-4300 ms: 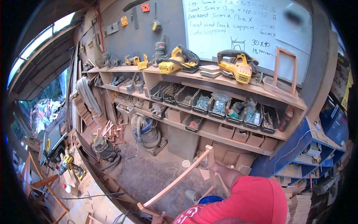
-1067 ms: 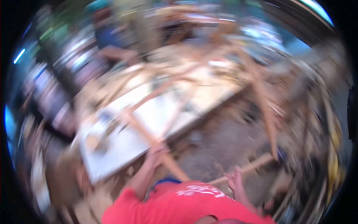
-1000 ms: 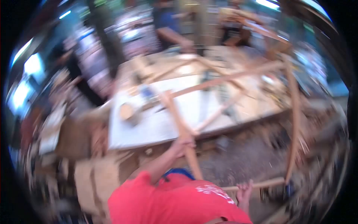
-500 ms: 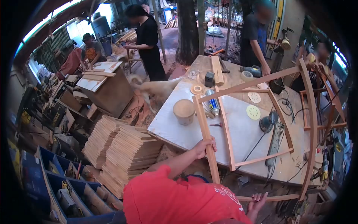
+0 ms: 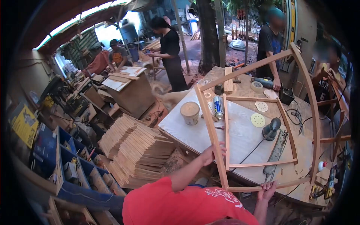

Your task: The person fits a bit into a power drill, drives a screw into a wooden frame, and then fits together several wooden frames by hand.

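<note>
My left hand [image 5: 208, 155] is wrapped round the left rail of a large wooden frame [image 5: 314, 107]. Its lower rail rests in my right hand [image 5: 267, 190], the fingers curled over the wood. The frame is tilted up above the table, and its right side bows outward. Behind it, a smaller wooden frame [image 5: 262, 165] lies on the worktable [image 5: 183, 135]. Seen through both frames are a sander [image 5: 270, 129], a power strip [image 5: 278, 148] and two round sanding discs [image 5: 258, 120]. Nearer the left rail stand a blue spray can [image 5: 218, 107] and a tub [image 5: 189, 113].
Stacked wood strips [image 5: 138, 150] stand left of the table, beside a blue compartment box [image 5: 90, 180]. A dog [image 5: 174, 98] is behind the table. Co-workers stand at the far side and right; another is by a cabinet [image 5: 129, 88]. Cords trail across the tabletop.
The large frame has risen and tilted, its lower rail now over the table's near edge. My right hand has moved up with it. The whole view has shifted left.
</note>
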Demonstrator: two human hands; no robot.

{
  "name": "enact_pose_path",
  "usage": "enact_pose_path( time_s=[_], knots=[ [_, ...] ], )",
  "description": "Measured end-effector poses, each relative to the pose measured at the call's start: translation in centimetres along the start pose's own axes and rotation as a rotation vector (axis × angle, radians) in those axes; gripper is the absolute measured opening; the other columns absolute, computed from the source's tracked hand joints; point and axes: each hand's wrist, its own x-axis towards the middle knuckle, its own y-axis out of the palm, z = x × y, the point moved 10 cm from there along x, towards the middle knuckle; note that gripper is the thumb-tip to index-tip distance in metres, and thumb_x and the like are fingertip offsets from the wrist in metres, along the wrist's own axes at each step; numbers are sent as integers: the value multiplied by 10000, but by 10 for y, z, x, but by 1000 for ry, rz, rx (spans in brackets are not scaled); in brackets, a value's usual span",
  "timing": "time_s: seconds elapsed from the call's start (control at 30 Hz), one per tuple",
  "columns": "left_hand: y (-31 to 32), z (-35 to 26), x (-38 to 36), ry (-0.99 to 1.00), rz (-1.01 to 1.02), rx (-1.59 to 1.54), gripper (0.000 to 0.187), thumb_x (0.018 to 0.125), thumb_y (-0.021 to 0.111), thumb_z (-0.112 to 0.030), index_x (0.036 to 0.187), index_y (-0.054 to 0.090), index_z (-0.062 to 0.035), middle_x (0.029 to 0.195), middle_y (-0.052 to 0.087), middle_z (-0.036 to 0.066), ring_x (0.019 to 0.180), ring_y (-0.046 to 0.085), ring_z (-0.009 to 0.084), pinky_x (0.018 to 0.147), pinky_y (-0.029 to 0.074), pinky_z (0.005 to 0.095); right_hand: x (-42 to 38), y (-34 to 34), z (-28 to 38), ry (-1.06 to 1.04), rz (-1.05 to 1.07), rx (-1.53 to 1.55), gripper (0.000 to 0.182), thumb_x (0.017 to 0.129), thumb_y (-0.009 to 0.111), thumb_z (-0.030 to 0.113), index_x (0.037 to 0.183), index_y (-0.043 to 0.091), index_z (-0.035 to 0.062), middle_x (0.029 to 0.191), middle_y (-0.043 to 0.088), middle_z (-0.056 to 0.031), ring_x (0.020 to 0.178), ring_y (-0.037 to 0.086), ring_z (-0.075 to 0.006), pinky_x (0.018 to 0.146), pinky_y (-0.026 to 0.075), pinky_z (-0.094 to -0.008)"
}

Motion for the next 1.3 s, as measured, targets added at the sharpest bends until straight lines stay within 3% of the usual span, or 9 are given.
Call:
enact_pose_path(
  time_s=[0.47, 0.63, 0.73, 0.87, 0.97, 1.03, 1.13, 1.2, 1.3],
  knots=[
    [-82, 102, -205, -23, -671, -65, 613, 950, 318, -544, 1311, 390, -54, 1137, 554, 135, 1044, 557, 238, 879, 473, 375, 21, 7, -17, 190, 73, 20, 397, 955, 471, 394, 637, 362, 183, 485, 290, 57, 408, 316, -79, 480, 358, -255],
    [-97, -56, -140, 511, -660, 289, 397, 970, 438, -371, 1239, 438, -78, 1080, 557, 87, 934, 578, 172, 751, 484, 293, 19, 25, -10, 139, 123, -6, 406, 955, 466, 410, 634, 365, 183, 480, 296, 51, 410, 311, -87, 486, 351, -263],
    [-54, -211, -169, 1076, -827, 801, 399, 911, 561, -250, 1234, 443, -47, 1181, 521, 124, 1103, 523, 228, 926, 426, 362, 8, 45, -6, 83, 146, -50, 395, 956, 462, 413, 649, 376, 180, 479, 299, 54, 400, 308, -83, 470, 348, -259],
    [38, -346, -192, 1308, -653, 1411, 557, 831, 660, -284, 1278, 434, -39, 1249, 499, 165, 1183, 481, 273, 1005, 359, 364, -7, 64, -15, 8, 163, -119, 368, 949, 473, 424, 678, 411, 184, 474, 300, 57, 394, 313, -75, 455, 347, -250],
    [36, -391, -174, 1295, -627, 1564, 621, 793, 700, -318, 1274, 429, -32, 1234, 506, 179, 1153, 505, 299, 989, 375, 372, -20, 77, -34, 3, 175, -156, 352, 948, 476, 424, 693, 419, 189, 479, 295, 56, 395, 315, -69, 445, 360, -243],
    [3, -386, -130, 757, -322, 1391, 632, 765, 725, -366, 1224, 451, -28, 1186, 531, 173, 1097, 534, 268, 945, 405, 371, -29, 80, -47, 2, 170, -175, 343, 949, 476, 422, 701, 418, 192, 484, 287, 56, 395, 314, -65, 434, 369, -238],
    [-60, -380, -116, 517, -405, 1308, 611, 769, 720, -393, 1190, 458, -36, 1143, 540, 148, 1065, 523, 216, 919, 409, 354, -40, 81, -58, -30, 211, -239, 353, 948, 476, 420, 696, 401, 185, 489, 281, 51, 400, 313, -72, 438, 364, -241],
    [-77, -379, -117, 726, -342, 1234, 509, 789, 700, -400, 1096, 510, -43, 972, 582, 84, 870, 556, 145, 753, 460, 303, -51, 85, -62, -11, 231, -311, 383, 947, 479, 415, 669, 376, 173, 493, 272, 49, 406, 315, -79, 439, 362, -251],
    [-107, -356, -118, 445, -365, 1035, 353, 818, 674, -387, 799, 550, -58, 584, 478, -26, 475, 427, 80, 440, 356, 251, -60, 93, -52, -74, 231, -439, 407, 941, 489, 408, 639, 371, 162, 496, 276, 45, 409, 308, -81, 430, 355, -263]
  ],
)
